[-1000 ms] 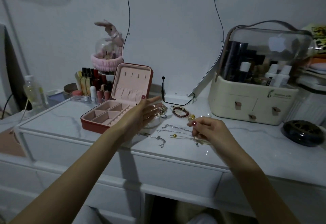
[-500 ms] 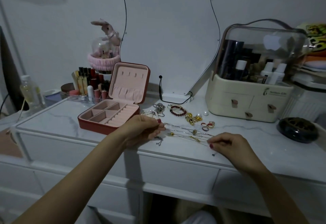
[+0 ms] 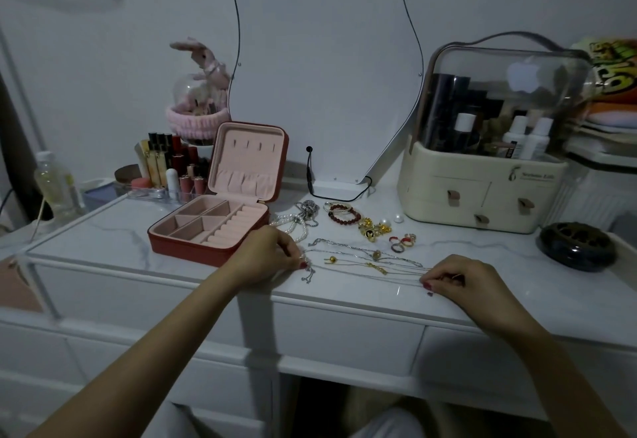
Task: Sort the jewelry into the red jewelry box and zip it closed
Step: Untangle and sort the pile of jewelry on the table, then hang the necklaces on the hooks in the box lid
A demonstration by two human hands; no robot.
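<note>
The red jewelry box (image 3: 193, 248) stands open on the white dresser top, its pink compartments empty and its lid upright. To its right lie thin chain necklaces (image 3: 365, 258) stretched across the marble. My left hand (image 3: 265, 255) pinches the left ends of the chains just in front of the box's right corner. My right hand (image 3: 462, 279) pinches the right ends near the front edge. Behind the chains lie a pearl strand (image 3: 293, 224), a dark red bead bracelet (image 3: 344, 215), gold earrings (image 3: 374, 227) and several rings (image 3: 403, 243).
A cream cosmetics organiser (image 3: 482, 193) with a clear dome stands at the back right, a dark round dish (image 3: 577, 246) beside it. A mirror (image 3: 324, 69) leans on the wall behind. Lipsticks and bottles (image 3: 172, 169) crowd the back left. The dresser's front edge (image 3: 344, 303) runs below my hands.
My left hand dropped from above the box to the chains' left ends and pinched them. My right hand slid right and toward the front edge, drawing the chains out straight.
</note>
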